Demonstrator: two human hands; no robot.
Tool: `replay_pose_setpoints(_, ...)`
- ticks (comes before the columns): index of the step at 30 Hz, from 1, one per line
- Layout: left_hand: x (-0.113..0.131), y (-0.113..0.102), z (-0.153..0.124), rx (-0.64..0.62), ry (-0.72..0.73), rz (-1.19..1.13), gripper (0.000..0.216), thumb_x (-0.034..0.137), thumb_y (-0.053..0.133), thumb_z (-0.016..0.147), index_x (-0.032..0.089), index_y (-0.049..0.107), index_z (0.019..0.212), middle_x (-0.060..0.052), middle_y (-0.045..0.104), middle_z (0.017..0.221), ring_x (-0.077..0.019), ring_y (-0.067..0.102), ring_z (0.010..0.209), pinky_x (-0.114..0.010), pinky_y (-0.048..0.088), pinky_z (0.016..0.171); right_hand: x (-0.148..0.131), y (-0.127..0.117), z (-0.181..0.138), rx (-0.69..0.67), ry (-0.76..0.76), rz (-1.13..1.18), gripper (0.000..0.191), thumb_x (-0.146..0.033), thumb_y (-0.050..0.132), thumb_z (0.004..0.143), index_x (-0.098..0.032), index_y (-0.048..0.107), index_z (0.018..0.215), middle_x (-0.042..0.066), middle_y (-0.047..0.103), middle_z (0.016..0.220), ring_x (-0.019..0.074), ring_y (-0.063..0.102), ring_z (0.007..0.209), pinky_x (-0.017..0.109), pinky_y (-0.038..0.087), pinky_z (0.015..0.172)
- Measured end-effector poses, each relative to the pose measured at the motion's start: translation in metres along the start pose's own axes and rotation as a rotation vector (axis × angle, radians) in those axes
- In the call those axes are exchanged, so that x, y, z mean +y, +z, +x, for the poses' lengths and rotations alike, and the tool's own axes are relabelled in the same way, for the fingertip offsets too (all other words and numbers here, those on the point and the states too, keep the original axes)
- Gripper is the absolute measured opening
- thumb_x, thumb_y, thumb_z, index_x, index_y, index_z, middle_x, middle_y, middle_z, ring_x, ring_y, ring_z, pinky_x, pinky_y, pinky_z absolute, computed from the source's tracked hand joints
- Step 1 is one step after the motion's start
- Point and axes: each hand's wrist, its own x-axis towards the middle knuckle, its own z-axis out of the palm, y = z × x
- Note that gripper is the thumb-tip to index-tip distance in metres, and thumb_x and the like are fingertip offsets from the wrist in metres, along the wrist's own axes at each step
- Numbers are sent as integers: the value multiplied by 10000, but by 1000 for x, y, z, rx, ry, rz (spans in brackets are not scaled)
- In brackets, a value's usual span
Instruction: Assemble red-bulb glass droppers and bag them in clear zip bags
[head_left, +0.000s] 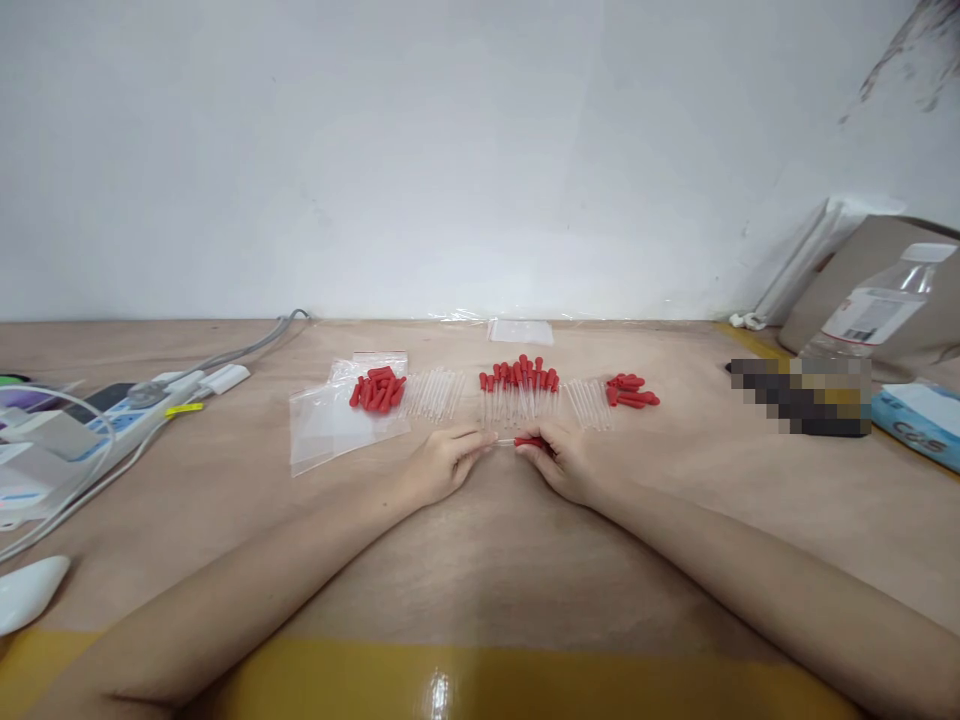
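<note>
My left hand [446,465] pinches the end of a thin clear dropper tube [505,442]. At the tube's other end, my right hand [574,462] grips a red rubber bulb [527,442]; how far the two parts overlap is hidden by the fingers. Just beyond my hands lies a fan of droppers [520,378] with red bulbs on their tubes. Bare clear tubes [435,394] lie in a bunch left of them, and more tubes [589,402] on the right. A heap of loose red bulbs [377,390] sits at the left, with a smaller group of bulbs [631,390] at the right.
Clear plastic bags [330,428] lie under and beside the left heap. A power strip [112,440] with cables and a white mouse [31,592] are at the left. Rightward are a plastic bottle [874,310], a blurred dark object [802,398] and a blue pack [919,425].
</note>
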Motion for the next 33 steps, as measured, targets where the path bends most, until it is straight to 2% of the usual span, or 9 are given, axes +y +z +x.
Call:
replay_pose_setpoints(4, 2, 2, 0, -8, 9, 13, 265, 198, 378, 893, 168, 598, 1038, -63, 622, 825, -135, 587, 733, -248, 484, 647, 4, 3, -1, -31, -21, 34, 89, -231, 484, 840, -184, 560, 842, 21, 604, 753, 125, 546, 691, 256, 435, 637)
replay_pose_setpoints(17, 3, 7, 1, -61, -6, 67, 249, 197, 371, 895, 162, 571, 1040, -59, 589, 849, -140, 565, 768, -255, 474, 692, 3, 0, 6, -140, -68, 30, 102, -225, 492, 832, -165, 571, 856, 45, 616, 783, 144, 560, 750, 267, 449, 670)
replay_pose_setpoints(22, 1, 2, 2, -1, -56, 101, 241, 175, 383, 877, 155, 560, 1039, -72, 551, 913, -146, 542, 815, -270, 464, 734, 10, -11, 1, -173, -4, -32, 261, -240, 509, 823, -191, 523, 1079, 62, 604, 922, 159, 564, 806, 287, 460, 684)
replay_pose_setpoints(25, -10, -5, 7, 72, -139, 191, 255, 137, 382, 850, 133, 572, 1019, -71, 535, 858, -151, 534, 781, -278, 461, 719, 17, -18, -4, -136, 61, -84, 294, -197, 511, 800, -192, 505, 1094, 78, 584, 972, 176, 563, 831, 302, 465, 680)
replay_pose_setpoints(28, -25, -11, 18, 111, -306, 342, 261, 124, 398, 821, 123, 582, 1007, -77, 545, 840, -177, 546, 789, -300, 457, 724, 22, -19, -7, -75, 101, -155, 237, -196, 517, 777, -194, 535, 1013, 76, 575, 952, 196, 555, 860, 325, 460, 706)
replay_pose_setpoints(30, -32, -12, 29, 82, -422, 437, 266, 127, 407, 812, 124, 584, 1010, -92, 561, 871, -202, 558, 829, -315, 450, 742, 22, -16, -8, -13, 141, -220, 232, -227, 533, 762, -197, 539, 992, 73, 563, 930, 204, 554, 850, 334, 456, 707)
replay_pose_setpoints(33, -35, -6, 48, -15, -549, 541, 260, 133, 403, 810, 124, 579, 1001, -119, 580, 914, -232, 568, 872, -330, 439, 755, 18, -12, -11, 33, 217, -298, 274, -286, 543, 748, -191, 527, 1004, 73, 542, 924, 183, 559, 733, 321, 451, 651)
